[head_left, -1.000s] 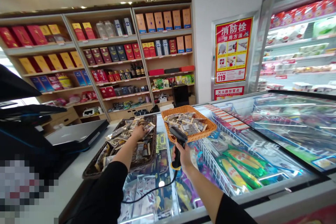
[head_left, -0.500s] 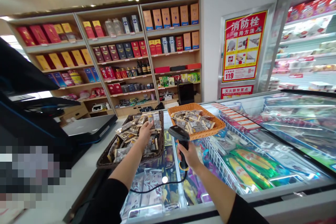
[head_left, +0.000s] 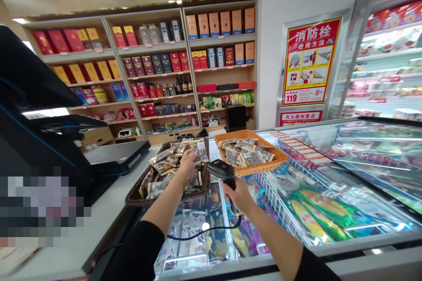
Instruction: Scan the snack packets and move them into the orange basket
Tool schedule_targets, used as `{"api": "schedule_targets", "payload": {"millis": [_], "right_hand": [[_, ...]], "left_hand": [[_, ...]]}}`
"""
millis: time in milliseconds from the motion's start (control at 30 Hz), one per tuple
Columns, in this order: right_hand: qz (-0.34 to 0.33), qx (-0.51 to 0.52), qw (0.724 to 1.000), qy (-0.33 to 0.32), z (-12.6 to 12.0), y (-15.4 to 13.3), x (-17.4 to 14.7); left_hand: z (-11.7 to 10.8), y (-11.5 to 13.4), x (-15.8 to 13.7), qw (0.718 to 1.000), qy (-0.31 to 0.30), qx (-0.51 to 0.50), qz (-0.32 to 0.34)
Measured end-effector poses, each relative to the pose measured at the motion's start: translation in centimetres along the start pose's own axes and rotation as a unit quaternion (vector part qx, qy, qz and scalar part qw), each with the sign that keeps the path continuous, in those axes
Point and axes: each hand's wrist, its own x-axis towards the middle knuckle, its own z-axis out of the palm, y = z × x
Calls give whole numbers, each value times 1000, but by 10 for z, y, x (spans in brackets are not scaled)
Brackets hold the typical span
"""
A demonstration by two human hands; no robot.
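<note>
My left hand (head_left: 188,163) is closed on a clear snack packet (head_left: 200,149) with pale paper ends, above the dark brown wicker basket (head_left: 133,196). Several similar packets (head_left: 161,164) are heaped in that basket. In my right hand (head_left: 242,197) is a black handheld barcode scanner (head_left: 221,168), gripped by its handle. The scanner's head points left, near the packet but apart from it. A black cord (head_left: 204,230) curves away from the handle to the left. Behind the scanner, an orange wicker basket (head_left: 280,158) holds more packets.
Both baskets rest by a glass-topped freezer (head_left: 329,193) full of bagged goods. At left stand a dark screen terminal (head_left: 36,140) and a flat weighing plate (head_left: 115,153) on the white counter (head_left: 79,232). Shelves of boxed bottles (head_left: 148,66) line the back wall.
The scanner has tipped and shifted slightly left, its head now closer to the packet. My left hand keeps the packet at the basket's far right. The whole view has shifted a little.
</note>
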Motion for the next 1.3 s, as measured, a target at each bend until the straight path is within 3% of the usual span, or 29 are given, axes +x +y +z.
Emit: {"api": "schedule_targets", "payload": {"millis": [233, 667, 800, 933, 1067, 1167, 1300], "right_hand": [[-20, -32, 999, 17, 2, 0, 0], [-3, 20, 999, 29, 0, 10, 3], [22, 77, 996, 46, -1, 16, 7], [58, 132, 985, 99, -4, 16, 13], [54, 176, 968, 169, -14, 17, 22], [31, 217, 945, 243, -23, 18, 29], [26, 250, 920, 300, -33, 19, 36]], "left_hand": [[10, 9, -9, 997, -74, -25, 4], [10, 9, -10, 998, -55, -16, 13], [4, 6, -10, 992, -46, 114, 35], [-2, 3, -9, 941, 0, 329, 80], [-3, 7, -13, 916, -16, 389, 93], [8, 12, -16, 909, -32, 404, 99], [47, 8, -10, 877, -72, 463, 111]]}}
